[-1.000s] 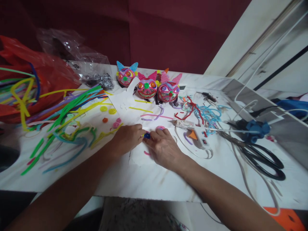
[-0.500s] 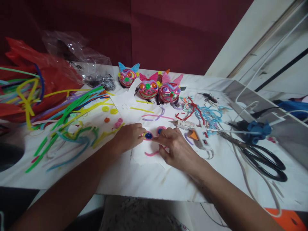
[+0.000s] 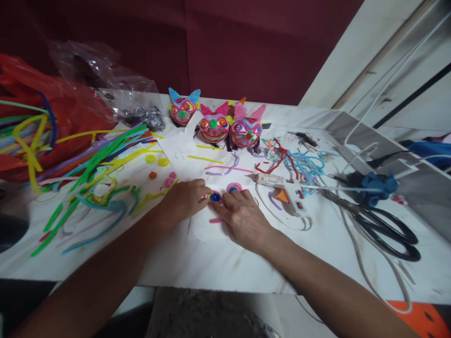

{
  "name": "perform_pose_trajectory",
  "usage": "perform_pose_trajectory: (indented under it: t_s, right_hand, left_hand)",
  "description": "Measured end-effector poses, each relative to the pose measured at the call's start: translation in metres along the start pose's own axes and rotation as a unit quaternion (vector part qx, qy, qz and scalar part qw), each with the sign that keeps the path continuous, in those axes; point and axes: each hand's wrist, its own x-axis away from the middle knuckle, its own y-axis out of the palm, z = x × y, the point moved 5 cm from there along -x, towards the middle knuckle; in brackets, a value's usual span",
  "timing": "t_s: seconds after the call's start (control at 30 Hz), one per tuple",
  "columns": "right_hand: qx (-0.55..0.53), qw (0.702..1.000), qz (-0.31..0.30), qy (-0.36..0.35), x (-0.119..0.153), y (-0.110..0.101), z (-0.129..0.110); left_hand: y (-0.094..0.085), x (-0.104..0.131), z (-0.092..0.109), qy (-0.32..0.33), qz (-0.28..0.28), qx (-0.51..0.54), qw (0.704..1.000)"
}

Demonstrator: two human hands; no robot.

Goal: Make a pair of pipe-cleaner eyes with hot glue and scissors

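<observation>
At the middle of the near side of the table point(image 3: 165, 267), between both hands, sits the blue disc point(image 3: 215, 197), above the paper point(image 3: 200, 230). Left hand point(image 3: 186, 199): fingertips drawn together, pinching the disc's left edge. Right hand point(image 3: 244, 213): fingers bent inward, tips at the right edge; cannot tell whether they pinch or only press.

Risks, as judged: an uneven pull between the hands could spring the rim loose or skew the disc, since it is small and looks soft. A slip of the right fingers could nudge the second disc point(image 3: 233, 188), just beyond them, or shift the pink strip point(image 3: 216, 220) by the thumb. If the right hand swings outward, it could knock the glue gun point(image 3: 282, 193); whether that is hot cannot be told.

Appearance: disc small and roundish, deep blue centre, paler pinkish rim, partly covered by fingers. A bit of yellow shows at its left; cannot tell if it belongs to the disc. Second disc similar: blue inside, pink around.
</observation>
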Motion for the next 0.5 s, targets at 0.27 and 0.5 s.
perform_pose_trajectory:
  t_s: [0.27, 0.5]
  right_hand:
    - [0.037, 0.999, 0.029, -0.019, -0.0021, 0.0022, -0.0026]
    - [0.037, 0.998, 0.037, -0.018, -0.0028, 0.0065, -0.0036]
  left_hand:
    - [0.0047, 0.0008, -0.0011, 0.035, 0.013, -0.032, 0.999]
    - [0.0063, 0.0007, 0.0001, 0.045, 0.007, -0.049, 0.998]
